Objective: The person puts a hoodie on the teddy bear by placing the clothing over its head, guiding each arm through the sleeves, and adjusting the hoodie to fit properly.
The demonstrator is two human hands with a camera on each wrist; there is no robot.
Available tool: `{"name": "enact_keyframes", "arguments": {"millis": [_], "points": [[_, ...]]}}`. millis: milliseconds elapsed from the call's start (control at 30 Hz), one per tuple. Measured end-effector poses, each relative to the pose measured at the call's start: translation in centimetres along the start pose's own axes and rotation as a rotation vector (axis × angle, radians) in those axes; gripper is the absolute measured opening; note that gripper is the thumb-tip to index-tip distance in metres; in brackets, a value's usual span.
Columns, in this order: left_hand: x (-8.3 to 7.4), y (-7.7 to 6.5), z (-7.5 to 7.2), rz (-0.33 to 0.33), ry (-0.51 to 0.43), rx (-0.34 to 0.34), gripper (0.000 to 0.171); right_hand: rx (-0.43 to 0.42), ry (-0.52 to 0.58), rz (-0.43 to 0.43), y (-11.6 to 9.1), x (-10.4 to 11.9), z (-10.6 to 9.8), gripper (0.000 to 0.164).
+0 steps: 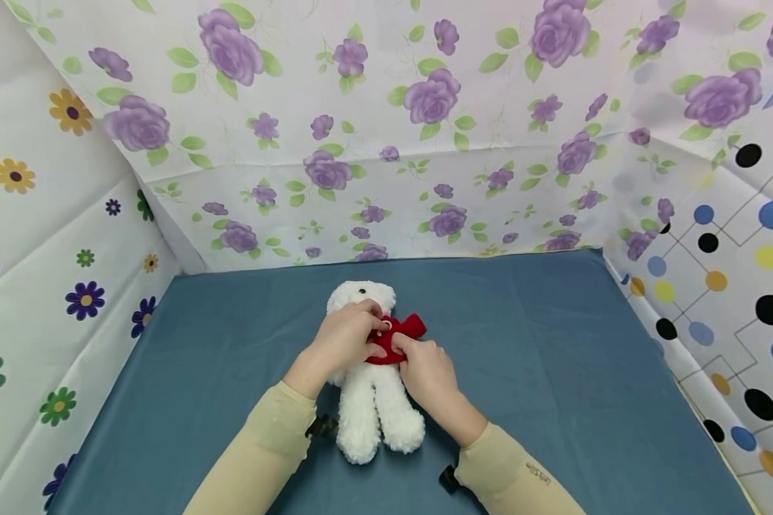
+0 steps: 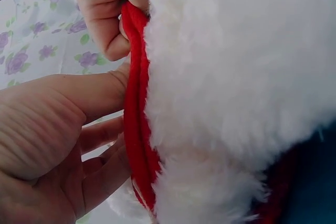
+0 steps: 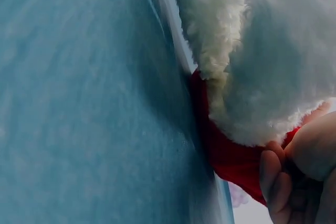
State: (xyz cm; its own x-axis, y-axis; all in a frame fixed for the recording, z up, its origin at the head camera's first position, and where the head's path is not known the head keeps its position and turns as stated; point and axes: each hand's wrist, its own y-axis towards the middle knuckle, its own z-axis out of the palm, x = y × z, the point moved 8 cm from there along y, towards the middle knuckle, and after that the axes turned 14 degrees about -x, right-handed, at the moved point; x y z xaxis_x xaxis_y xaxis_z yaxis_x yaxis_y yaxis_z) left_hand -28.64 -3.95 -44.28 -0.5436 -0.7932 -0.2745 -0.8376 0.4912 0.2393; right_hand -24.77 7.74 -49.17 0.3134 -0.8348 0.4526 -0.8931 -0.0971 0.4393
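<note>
A white fluffy stuffed toy (image 1: 361, 411) lies face up, its legs toward me, wearing a red garment (image 1: 410, 327) with a small pale ring-like detail on the front. My left hand (image 1: 344, 335) lies over the toy's upper body, its thumb and fairly straight fingers spread and touching the garment. In the left wrist view, the thumb of this left hand (image 2: 58, 114) meets the red cloth (image 2: 137, 103) along its hem. My right hand (image 1: 428, 368) pinches the garment's lower edge, with curled fingers (image 3: 270, 174) at the red cloth in the right wrist view. Part of the toy's face is hidden.
A blue cloth (image 1: 541, 357) covers the table under the toy. Behind it hangs a white sheet with purple roses (image 1: 431, 96). Flower-printed cloth (image 1: 39, 286) stands at the left, dotted cloth (image 1: 734, 286) at the right. Dark wrist devices (image 1: 449, 479) sit near both sleeves.
</note>
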Motion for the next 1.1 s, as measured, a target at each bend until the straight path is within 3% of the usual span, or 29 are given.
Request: {"name": "enact_keyframes", "arguments": {"millis": [167,433,700,833,967,1100], "points": [[0.6,-0.2,-0.2,-0.013,-0.006,-0.005,0.041,-0.023,-0.096,-0.018,0.8,0.3,-0.6,0.029],[1.1,-0.5,-0.2,-0.023,-0.03,-0.013,0.041,0.014,-0.201,-0.191,1.4,2.1,-0.5,0.026],[0.8,-0.2,0.1,-0.04,-0.025,-0.013,0.035,0.033,-0.227,-0.168,1.8,2.0,0.6,0.009],[0.6,-0.3,0.2,-0.032,-0.022,-0.058,0.023,0.047,-0.235,-0.173,2.0,1.8,0.8,0.009],[0.7,-0.4,0.4,-0.029,-0.003,-0.11,0.019,0.174,-0.111,-0.135,1.9,0.7,-0.1,0.013],[1.2,-0.5,0.5,-0.074,-0.003,-0.122,0.028,0.34,0.221,0.029,1.6,-1.1,-1.7,0.018]]}}
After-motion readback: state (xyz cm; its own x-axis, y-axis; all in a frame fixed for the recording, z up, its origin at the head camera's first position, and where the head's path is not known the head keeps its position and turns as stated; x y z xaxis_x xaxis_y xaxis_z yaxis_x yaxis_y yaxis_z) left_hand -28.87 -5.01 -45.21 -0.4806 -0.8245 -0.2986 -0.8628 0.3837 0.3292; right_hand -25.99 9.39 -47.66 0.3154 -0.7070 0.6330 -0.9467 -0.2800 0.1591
